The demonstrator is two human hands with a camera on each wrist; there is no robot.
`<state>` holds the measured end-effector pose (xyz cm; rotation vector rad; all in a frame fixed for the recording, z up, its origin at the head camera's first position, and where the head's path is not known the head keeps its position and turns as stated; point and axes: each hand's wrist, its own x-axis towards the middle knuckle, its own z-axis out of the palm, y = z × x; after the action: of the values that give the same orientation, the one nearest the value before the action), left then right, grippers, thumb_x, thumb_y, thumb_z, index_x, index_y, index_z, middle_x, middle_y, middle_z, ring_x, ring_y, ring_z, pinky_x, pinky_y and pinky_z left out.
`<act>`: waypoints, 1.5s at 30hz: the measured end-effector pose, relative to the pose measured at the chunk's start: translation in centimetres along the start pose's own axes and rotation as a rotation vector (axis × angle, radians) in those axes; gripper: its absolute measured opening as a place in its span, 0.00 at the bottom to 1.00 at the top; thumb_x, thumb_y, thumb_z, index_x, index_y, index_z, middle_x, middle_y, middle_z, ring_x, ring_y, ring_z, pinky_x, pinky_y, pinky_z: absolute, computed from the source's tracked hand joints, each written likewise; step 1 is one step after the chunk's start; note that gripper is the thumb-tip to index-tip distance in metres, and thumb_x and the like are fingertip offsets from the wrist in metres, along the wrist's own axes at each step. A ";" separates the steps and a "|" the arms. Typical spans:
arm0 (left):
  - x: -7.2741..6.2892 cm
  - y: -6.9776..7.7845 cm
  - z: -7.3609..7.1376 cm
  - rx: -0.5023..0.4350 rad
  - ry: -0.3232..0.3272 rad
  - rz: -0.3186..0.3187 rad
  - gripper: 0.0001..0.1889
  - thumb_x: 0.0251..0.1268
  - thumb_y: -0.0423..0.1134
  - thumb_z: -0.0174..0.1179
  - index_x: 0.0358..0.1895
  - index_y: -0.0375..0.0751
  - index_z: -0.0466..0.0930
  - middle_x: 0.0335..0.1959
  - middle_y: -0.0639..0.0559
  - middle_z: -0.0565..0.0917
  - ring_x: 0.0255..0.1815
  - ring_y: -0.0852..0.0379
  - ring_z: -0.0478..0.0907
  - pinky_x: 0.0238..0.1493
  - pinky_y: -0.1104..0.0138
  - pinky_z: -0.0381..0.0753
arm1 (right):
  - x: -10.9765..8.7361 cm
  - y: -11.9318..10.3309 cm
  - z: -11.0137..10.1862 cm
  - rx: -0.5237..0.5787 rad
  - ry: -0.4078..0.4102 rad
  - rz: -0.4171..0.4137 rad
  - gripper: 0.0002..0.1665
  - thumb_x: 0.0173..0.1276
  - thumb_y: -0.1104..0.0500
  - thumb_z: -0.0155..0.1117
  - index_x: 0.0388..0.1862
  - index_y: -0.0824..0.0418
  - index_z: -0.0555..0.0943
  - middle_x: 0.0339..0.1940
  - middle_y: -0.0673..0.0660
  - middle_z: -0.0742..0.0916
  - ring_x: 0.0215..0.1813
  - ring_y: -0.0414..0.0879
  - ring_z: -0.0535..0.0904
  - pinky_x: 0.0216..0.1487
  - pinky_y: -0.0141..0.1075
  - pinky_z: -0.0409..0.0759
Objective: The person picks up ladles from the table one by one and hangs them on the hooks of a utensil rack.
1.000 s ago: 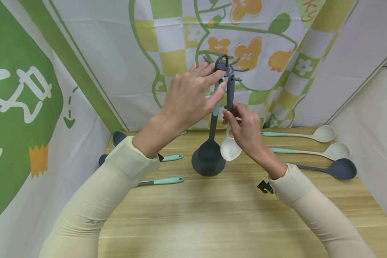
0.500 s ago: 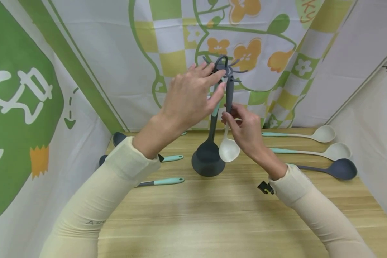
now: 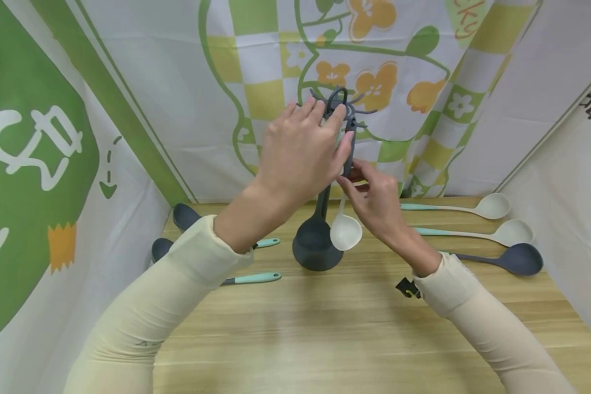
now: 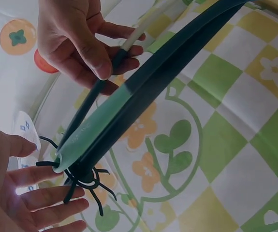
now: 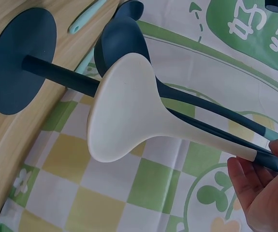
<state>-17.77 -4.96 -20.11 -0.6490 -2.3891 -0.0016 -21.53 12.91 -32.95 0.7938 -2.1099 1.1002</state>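
Note:
My right hand (image 3: pixel 381 200) pinches the dark grey handle of a white ladle (image 3: pixel 346 232), its bowl hanging down. The handle's holed top end is at a hook of the dark utensil stand (image 3: pixel 320 264). My left hand (image 3: pixel 300 150) lies at the stand's top with fingers extended among the hooks (image 4: pixel 97 191), its thumb across the ladle's handle in the head view. A dark ladle (image 5: pixel 122 41) with a mint handle (image 4: pixel 88 128) hangs on the stand beside the white one. The head view hides most of that mint handle behind my left hand.
At the right lie two white ladles (image 3: pixel 514 232) (image 3: pixel 492 206) with mint handles and a dark ladle (image 3: pixel 521 259). Several dark utensils with mint handles (image 3: pixel 258 278) lie at the left, partly under my left sleeve. A patterned cloth (image 3: pixel 266 104) hangs behind the stand.
The white ladle's bowl has shifted slightly left and down, with my right fingers following. My left hand has turned a little and moved right, its thumb now over the ladle's handle.

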 end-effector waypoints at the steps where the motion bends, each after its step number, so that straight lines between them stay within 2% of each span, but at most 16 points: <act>1: 0.0 0.1 0.0 0.009 0.000 -0.003 0.25 0.85 0.52 0.49 0.71 0.41 0.80 0.64 0.37 0.85 0.70 0.40 0.79 0.75 0.49 0.74 | 0.0 0.0 0.0 -0.005 -0.002 -0.002 0.19 0.73 0.66 0.72 0.59 0.75 0.82 0.45 0.67 0.91 0.43 0.56 0.92 0.38 0.42 0.92; 7: 0.3 1.0 0.0 0.033 -0.005 -0.029 0.26 0.85 0.53 0.48 0.70 0.41 0.81 0.62 0.35 0.86 0.68 0.41 0.81 0.70 0.51 0.80 | -0.3 0.2 -0.4 -0.009 -0.005 -0.030 0.23 0.72 0.66 0.72 0.62 0.74 0.81 0.45 0.67 0.91 0.44 0.58 0.91 0.39 0.50 0.92; 15: 0.6 1.6 0.0 0.064 -0.060 -0.085 0.28 0.86 0.55 0.46 0.72 0.42 0.79 0.66 0.34 0.83 0.70 0.40 0.80 0.69 0.50 0.81 | -0.8 1.0 -1.5 -0.046 -0.009 -0.053 0.24 0.70 0.66 0.75 0.62 0.74 0.81 0.43 0.66 0.92 0.44 0.57 0.91 0.40 0.48 0.92; 18: 0.6 1.7 0.1 0.078 -0.075 -0.086 0.29 0.86 0.56 0.45 0.72 0.41 0.79 0.67 0.34 0.82 0.70 0.39 0.80 0.68 0.49 0.82 | -1.1 1.6 -2.1 -0.075 -0.013 -0.045 0.24 0.70 0.66 0.75 0.61 0.75 0.81 0.43 0.67 0.92 0.44 0.58 0.91 0.41 0.49 0.92; 24: 0.6 1.8 0.4 0.094 -0.065 -0.072 0.29 0.85 0.57 0.47 0.70 0.40 0.80 0.66 0.33 0.83 0.69 0.39 0.81 0.65 0.49 0.84 | -1.8 2.7 -3.5 -0.127 -0.039 -0.021 0.24 0.70 0.67 0.75 0.61 0.75 0.81 0.44 0.67 0.91 0.43 0.59 0.91 0.40 0.49 0.92; 29: 0.5 1.6 0.5 0.095 -0.058 -0.069 0.29 0.84 0.58 0.47 0.69 0.40 0.81 0.66 0.33 0.83 0.68 0.40 0.81 0.64 0.50 0.85 | -2.3 3.7 -4.6 -0.190 -0.086 -0.007 0.26 0.69 0.66 0.76 0.62 0.75 0.80 0.43 0.67 0.91 0.43 0.60 0.91 0.42 0.50 0.92; 36: 0.3 1.4 0.4 0.068 -0.044 -0.065 0.29 0.84 0.59 0.49 0.68 0.41 0.82 0.64 0.34 0.84 0.67 0.40 0.82 0.56 0.48 0.89 | -2.8 5.3 -6.3 -0.278 -0.174 -0.018 0.25 0.68 0.66 0.77 0.61 0.74 0.81 0.42 0.67 0.91 0.42 0.60 0.90 0.39 0.51 0.91; 45: 0.2 1.3 0.5 0.055 -0.051 -0.053 0.29 0.84 0.58 0.48 0.69 0.40 0.81 0.65 0.33 0.83 0.69 0.40 0.81 0.62 0.49 0.86 | -4.4 7.4 -8.6 -0.371 -0.303 0.024 0.23 0.67 0.62 0.78 0.56 0.71 0.83 0.44 0.66 0.90 0.43 0.60 0.90 0.40 0.53 0.91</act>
<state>-17.65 -3.66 -20.54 -0.5658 -2.4457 0.0584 -22.13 24.71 -35.83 0.7918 -2.4817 0.5948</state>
